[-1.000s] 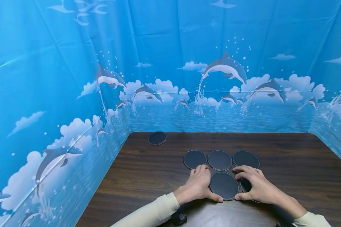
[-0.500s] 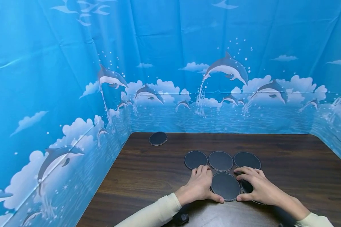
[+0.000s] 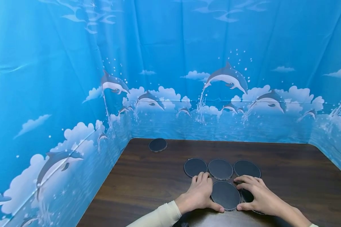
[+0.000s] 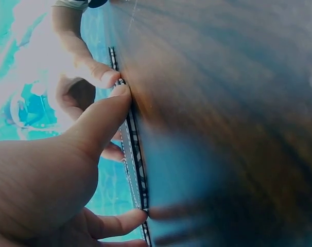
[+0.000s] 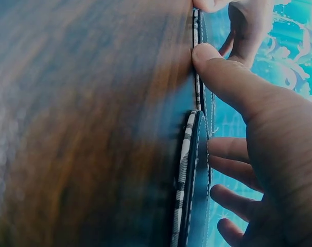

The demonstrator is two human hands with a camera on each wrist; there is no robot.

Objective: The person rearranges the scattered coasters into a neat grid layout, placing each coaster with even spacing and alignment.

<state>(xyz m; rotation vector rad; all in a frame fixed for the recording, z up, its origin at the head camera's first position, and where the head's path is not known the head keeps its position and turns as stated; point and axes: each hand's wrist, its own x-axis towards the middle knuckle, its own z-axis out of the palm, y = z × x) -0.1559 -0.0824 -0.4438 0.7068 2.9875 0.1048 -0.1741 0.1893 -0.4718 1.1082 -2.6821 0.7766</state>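
Observation:
In the head view, a dark round coaster (image 3: 225,195) with a stitched rim lies flat between my two hands. My left hand (image 3: 198,194) curves around its left side, thumb at the near rim and fingertips toward its far left edge. From the other side, my right hand (image 3: 257,194) holds its right edge, thumb low and fingers spread toward the far rim. Beneath the right hand, another coaster (image 3: 246,195) is partly hidden. The left wrist view shows the thumb (image 4: 121,92) pressed on the coaster's patterned edge; the right thumb (image 5: 205,54) touches it in the right wrist view.
Just beyond the hands, a row holds a left coaster (image 3: 195,167), a middle coaster (image 3: 220,169) and a right coaster (image 3: 247,168). A separate coaster (image 3: 158,145) lies at the table's far left. Blue dolphin-print curtain (image 3: 170,119) borders the wooden table (image 3: 136,183).
The head view has tilted slightly, so the table and hands sit lower in the picture. Hands and coasters keep almost the same places relative to each other.

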